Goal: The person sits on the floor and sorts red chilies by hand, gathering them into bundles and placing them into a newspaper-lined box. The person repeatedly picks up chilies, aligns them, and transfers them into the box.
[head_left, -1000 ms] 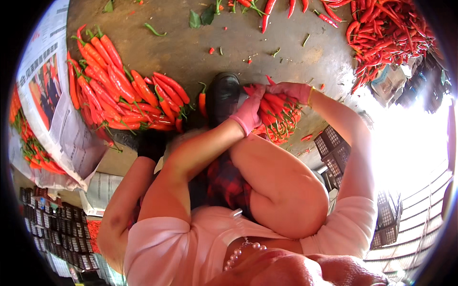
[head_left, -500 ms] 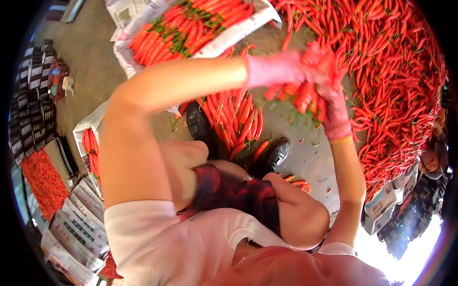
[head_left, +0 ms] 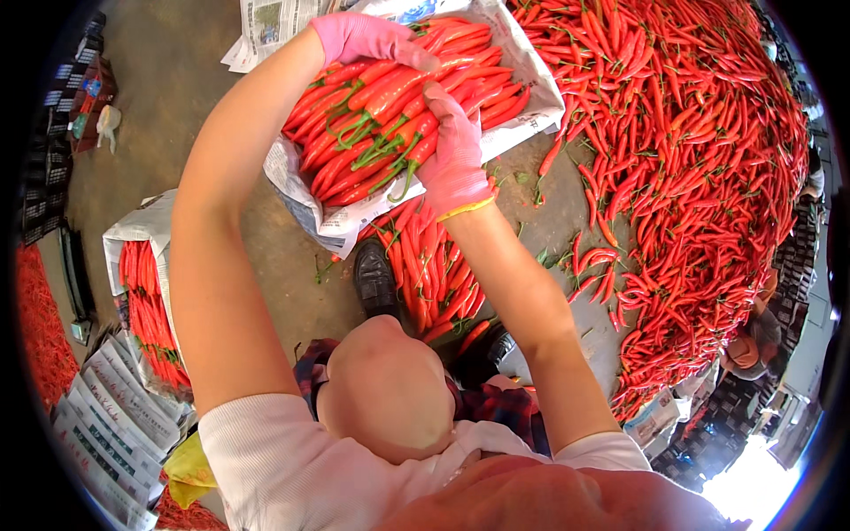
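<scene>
Bare grey-brown floor [head_left: 150, 186], scuffed and dull; bright glare low at the right edge. Red chilli heap [head_left: 708, 177] spreads over the whole right side. Newspaper-lined box [head_left: 540, 102] ahead of the person, nearly full, set at a slant; risk: chillies could roll over its paper rim if piled higher or pushed sideways. Smaller lined box [head_left: 133, 226] at left. Loose chilli pile [head_left: 425, 274] beside the black shoe [head_left: 375, 274], easily trodden on if the foot shifts. Chilli bunch [head_left: 390, 97] inside the box, gripped between gloved left hand [head_left: 376, 40] and right hand [head_left: 453, 150]; undersides hidden. Green stems [head_left: 354, 133] might snag or snap if the bunch is dragged
</scene>
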Demonstrator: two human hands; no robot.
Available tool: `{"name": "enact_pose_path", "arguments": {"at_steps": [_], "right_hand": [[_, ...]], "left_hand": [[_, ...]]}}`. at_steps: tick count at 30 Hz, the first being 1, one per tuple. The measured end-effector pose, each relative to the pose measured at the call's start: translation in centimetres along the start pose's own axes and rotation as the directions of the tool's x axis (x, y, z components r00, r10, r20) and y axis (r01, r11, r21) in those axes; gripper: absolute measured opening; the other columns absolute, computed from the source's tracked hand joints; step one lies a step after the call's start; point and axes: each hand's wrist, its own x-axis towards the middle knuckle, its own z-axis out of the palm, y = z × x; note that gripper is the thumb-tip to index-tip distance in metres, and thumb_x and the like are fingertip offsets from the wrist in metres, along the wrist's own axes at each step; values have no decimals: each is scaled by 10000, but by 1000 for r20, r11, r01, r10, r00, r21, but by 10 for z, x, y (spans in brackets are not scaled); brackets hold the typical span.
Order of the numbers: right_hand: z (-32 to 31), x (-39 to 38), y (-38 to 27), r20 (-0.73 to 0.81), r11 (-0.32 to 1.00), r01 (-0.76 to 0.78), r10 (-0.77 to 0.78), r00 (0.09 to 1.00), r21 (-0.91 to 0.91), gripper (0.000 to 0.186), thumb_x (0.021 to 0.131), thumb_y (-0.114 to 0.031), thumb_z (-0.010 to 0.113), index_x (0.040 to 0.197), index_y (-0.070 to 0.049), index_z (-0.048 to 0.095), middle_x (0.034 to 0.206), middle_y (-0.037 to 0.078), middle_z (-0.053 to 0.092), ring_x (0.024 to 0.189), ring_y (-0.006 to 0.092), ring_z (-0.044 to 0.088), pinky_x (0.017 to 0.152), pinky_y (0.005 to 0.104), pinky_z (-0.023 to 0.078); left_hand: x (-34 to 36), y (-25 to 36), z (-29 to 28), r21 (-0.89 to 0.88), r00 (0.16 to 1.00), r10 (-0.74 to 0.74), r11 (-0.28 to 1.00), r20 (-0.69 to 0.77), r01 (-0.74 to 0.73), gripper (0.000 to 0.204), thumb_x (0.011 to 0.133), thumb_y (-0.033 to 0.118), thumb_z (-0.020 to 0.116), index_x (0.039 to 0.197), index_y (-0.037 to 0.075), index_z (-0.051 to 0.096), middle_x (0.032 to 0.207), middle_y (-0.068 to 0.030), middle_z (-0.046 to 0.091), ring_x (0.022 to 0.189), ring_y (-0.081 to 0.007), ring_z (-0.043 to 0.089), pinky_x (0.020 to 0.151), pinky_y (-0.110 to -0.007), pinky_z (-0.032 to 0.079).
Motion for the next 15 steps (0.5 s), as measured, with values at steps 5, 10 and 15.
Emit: {"name": "enact_pose_path", "arguments": {"at_steps": [5,10,15], "right_hand": [[-37,-1,-2,292,142,334,-252,923,-932,298,924,-73,577,1215,-11,569,1250,128,626,1198,261,573,1053,422,457],[-56,-21,-31,155,729,150,-60,986,-668,266,967,-77,508,1218,1,547,1282,124,602,1211,251,559,1060,360,431],[-56,-62,-33,380,243,373,-17,925,-895,327,965,-108,532,1274,1,533,1262,125,607,1163,268,576,1020,384,452]], "left_hand": [[-9,22,0,596,849,111,758,-516,264,777,823,479,751,1362,-25,506,1130,-94,688,1018,-154,629,966,-322,491],[0,-6,58,815,825,85,243,-559,527,1098,760,728,621,1518,6,292,1554,-272,283,1449,-409,287,1186,-441,256],[11,-62,64,832,671,507,204,-541,516,923,830,596,637,1514,58,329,1521,-255,351,1418,-438,317,1177,-491,254]]}}
